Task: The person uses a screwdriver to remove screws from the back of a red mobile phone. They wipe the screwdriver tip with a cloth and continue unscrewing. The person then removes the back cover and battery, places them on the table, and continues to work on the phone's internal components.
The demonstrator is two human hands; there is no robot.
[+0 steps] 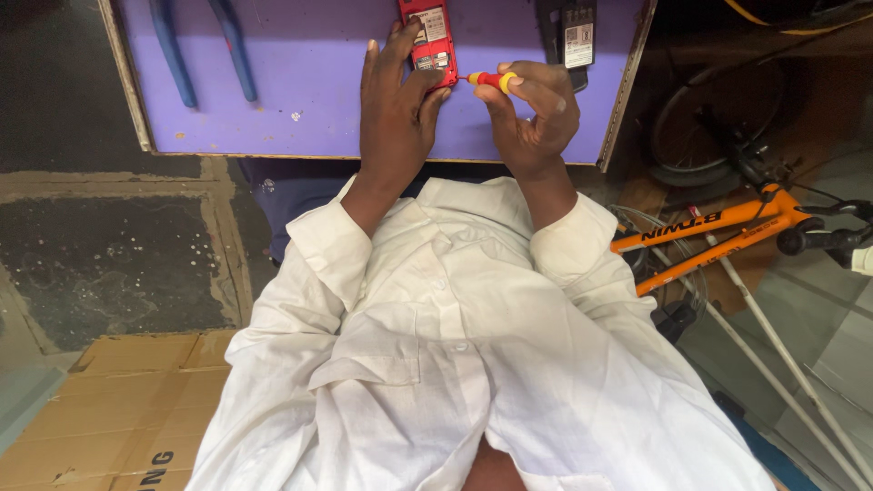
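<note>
Blue-handled pliers (pixel 202 50) lie at the far left of the purple tabletop (pixel 309 100), well apart from the hands. The left hand (pixel 393 109) rests flat, fingers spread, pressing on the red phone (pixel 429 41), which lies with its back open at the table's far edge. The right hand (pixel 532 114) is closed in a pinch around a small red-and-yellow screwdriver (pixel 491 80), tip touching the phone's lower right edge. A black device (pixel 571 36) lies just beside the right hand. An orange bicycle (pixel 727 227) leans at right.
</note>
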